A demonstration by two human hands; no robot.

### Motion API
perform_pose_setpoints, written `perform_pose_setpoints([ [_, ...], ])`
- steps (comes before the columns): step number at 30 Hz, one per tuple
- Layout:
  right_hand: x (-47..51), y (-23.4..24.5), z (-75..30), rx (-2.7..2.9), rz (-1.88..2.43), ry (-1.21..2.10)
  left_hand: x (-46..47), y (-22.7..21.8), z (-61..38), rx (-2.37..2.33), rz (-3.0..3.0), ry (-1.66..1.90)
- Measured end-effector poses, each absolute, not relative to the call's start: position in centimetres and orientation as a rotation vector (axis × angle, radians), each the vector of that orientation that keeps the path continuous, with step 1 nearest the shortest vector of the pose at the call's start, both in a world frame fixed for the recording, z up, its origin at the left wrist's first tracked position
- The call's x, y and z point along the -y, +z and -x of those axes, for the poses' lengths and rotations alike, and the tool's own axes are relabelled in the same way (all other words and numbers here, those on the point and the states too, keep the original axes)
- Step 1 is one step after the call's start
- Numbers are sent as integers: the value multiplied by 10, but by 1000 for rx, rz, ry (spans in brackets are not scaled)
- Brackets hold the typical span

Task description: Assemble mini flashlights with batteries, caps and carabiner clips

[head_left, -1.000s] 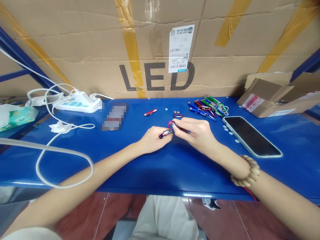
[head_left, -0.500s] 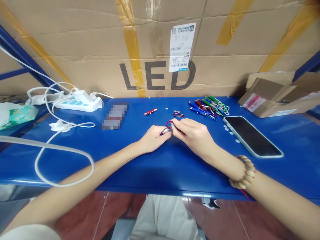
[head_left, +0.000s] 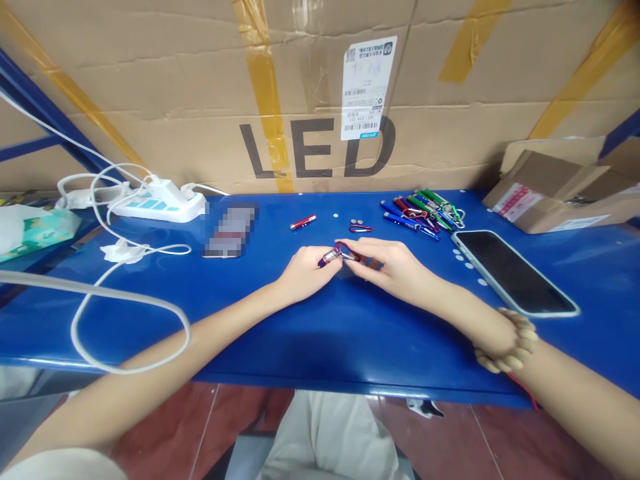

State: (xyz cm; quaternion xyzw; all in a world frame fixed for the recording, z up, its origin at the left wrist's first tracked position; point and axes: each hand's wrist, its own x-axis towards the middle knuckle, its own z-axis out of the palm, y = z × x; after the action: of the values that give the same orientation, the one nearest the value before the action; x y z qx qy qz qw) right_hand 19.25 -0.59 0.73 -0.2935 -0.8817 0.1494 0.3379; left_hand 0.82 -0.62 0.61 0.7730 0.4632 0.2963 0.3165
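Observation:
My left hand [head_left: 306, 275] is closed around a small purple-blue penlight [head_left: 328, 258], its silver end pointing up and right between thumb and forefinger. The fingers of my right hand [head_left: 395, 263] pinch a purple carabiner clip [head_left: 345, 249] at the penlight's silver end. Whether the clip is joined to it I cannot tell. Beyond my hands lie a loose red carabiner [head_left: 361, 229], two small button cells [head_left: 357, 221] and a red penlight [head_left: 303, 223]. Farther right is a pile of blue, red and green penlights [head_left: 419, 212] with carabiners.
A black-screened phone [head_left: 517, 273] lies at right, with several white discs [head_left: 469, 265] beside it. An open cardboard box [head_left: 555, 190] stands behind. At left are a blurred-out phone [head_left: 230, 230], a white power strip [head_left: 160, 203] and looping cables. A large carton [head_left: 200, 87] backs the blue table.
My right hand has shifted slightly right and its fingers have opened around the clip, so more of the purple loop shows. My left hand has barely moved.

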Motion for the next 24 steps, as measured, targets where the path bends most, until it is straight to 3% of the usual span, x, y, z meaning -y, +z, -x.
perform_pose_setpoints([
  [6, 15, 12, -181, 2034, 872, 1097, 7, 3, -7, -1262, -2128, 659],
  [11, 9, 17, -181, 1896, 913, 1162, 13, 7, -10, -1362, -2178, 667],
  [16, -19, 30, -216, 1689, 1096, 757, 13, 10, -12, -1306, -1900, 757],
  [21, -43, 32, -268, 1713, 1569, -121, 5, 4, -7, -1318, -1785, 950],
  [24, -51, 26, -288, 1764, 1719, -230, -6, 3, 1, -1458, -1990, 1056],
])
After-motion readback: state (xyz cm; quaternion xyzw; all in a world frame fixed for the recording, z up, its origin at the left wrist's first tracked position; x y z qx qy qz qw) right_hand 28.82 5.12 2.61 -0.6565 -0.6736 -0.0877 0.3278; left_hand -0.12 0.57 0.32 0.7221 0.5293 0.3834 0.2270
